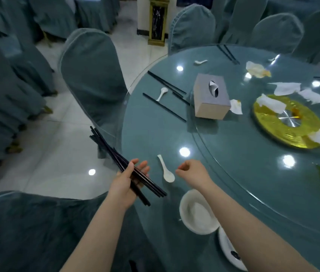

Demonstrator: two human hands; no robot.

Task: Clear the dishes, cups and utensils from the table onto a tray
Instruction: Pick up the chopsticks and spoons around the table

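Left hand (pixel 127 180) — grip curled round black chopsticks (pixel 116 154) pointing up-left — right hand (pixel 191 170) loosely curled, holding nothing.

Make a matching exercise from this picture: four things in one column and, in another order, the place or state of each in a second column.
Things:
1. bundle of black chopsticks
2. white ceramic spoon
3. grey cardboard tissue box
4. white round bowl

Places or states:
A. stands on the glass turntable
B. lies on the table between the two hands
C. partly hidden under the right forearm
D. held in the left hand

Pairs: 1-D, 2-B, 3-A, 4-C
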